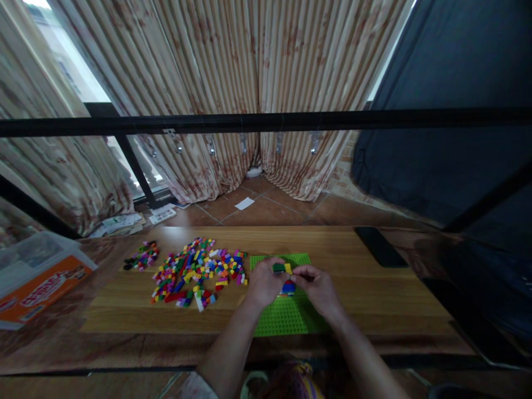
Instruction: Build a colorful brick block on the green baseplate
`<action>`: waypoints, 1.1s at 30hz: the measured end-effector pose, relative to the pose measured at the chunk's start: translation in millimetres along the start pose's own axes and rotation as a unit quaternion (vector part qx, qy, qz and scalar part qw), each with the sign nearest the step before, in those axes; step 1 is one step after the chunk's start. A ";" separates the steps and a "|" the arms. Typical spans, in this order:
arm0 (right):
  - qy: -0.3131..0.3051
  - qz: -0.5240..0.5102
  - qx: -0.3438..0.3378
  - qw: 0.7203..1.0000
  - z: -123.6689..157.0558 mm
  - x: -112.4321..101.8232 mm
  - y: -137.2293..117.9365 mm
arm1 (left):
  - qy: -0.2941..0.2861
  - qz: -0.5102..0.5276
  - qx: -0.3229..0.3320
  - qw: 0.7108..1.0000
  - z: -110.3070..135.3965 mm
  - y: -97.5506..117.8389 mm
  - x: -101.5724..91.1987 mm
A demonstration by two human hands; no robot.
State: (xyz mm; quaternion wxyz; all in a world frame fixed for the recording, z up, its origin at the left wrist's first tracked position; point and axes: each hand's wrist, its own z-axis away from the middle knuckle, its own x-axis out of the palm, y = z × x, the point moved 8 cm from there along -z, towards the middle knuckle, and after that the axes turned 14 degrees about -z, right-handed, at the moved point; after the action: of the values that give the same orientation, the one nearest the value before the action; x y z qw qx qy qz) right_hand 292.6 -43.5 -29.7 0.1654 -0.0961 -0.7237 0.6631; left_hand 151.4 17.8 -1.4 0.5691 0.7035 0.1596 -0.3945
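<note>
A green studded baseplate [286,321] lies on the wooden table, and both my hands are over it. My left hand [266,281] is closed around the left side of a small toy brick build, its fingers partly hidden. Dark green bricks [278,267] and a yellow brick [288,268] show at the far side of the build, with a blue brick [288,287] nearer me. At the build's right side my right hand [316,285] has thumb and forefinger pinched together near the yellow brick. What sits between those fingertips is too small to tell.
Loose coloured toy bricks [195,269] are spread over the left of the wooden table [374,299], with a smaller pile [143,256] beyond. A black phone [380,246] lies at the back right. On the far left stands a clear plastic box [45,277] with an orange label.
</note>
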 end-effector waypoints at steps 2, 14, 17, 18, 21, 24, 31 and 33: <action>0.003 -0.008 0.005 1.000 0.6 -0.3 1.3 | -0.003 0.003 -0.012 1.000 -1.1 -3.3 3.2; 0.141 -0.117 0.049 0.982 14.9 -19.7 13.3 | 0.100 0.070 0.002 0.993 16.3 -19.5 -35.4; 0.184 -0.130 0.056 0.973 19.3 -31.6 18.7 | 0.157 0.096 -0.001 0.983 45.5 -46.4 -68.2; 0.193 -0.132 0.058 0.971 19.8 -34.2 20.2 | 0.174 0.103 -0.017 0.979 58.5 -59.4 -78.8; 0.212 -0.127 0.062 0.967 19.3 -37.7 23.5 | 0.223 0.112 -0.091 0.964 101.6 -102.5 -106.5; 0.217 -0.114 0.068 0.967 17.4 -35.9 26.5 | 0.234 0.094 -0.167 0.953 136.3 -138.4 -121.4; 0.208 0.019 0.070 0.976 12.7 -37.7 33.2 | 0.217 -0.014 -0.187 0.958 151.1 -148.9 -126.8; 0.202 0.043 0.073 0.976 11.6 -39.1 35.3 | 0.208 -0.046 -0.181 0.960 145.9 -144.4 -122.5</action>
State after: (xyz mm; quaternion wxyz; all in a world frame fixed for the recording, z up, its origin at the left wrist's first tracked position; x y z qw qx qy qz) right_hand 321.8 -64.7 -69.9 0.2862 -0.2472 -0.6198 0.6876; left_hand -78.5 -46.3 -14.6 0.6226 0.6473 0.3750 -0.2297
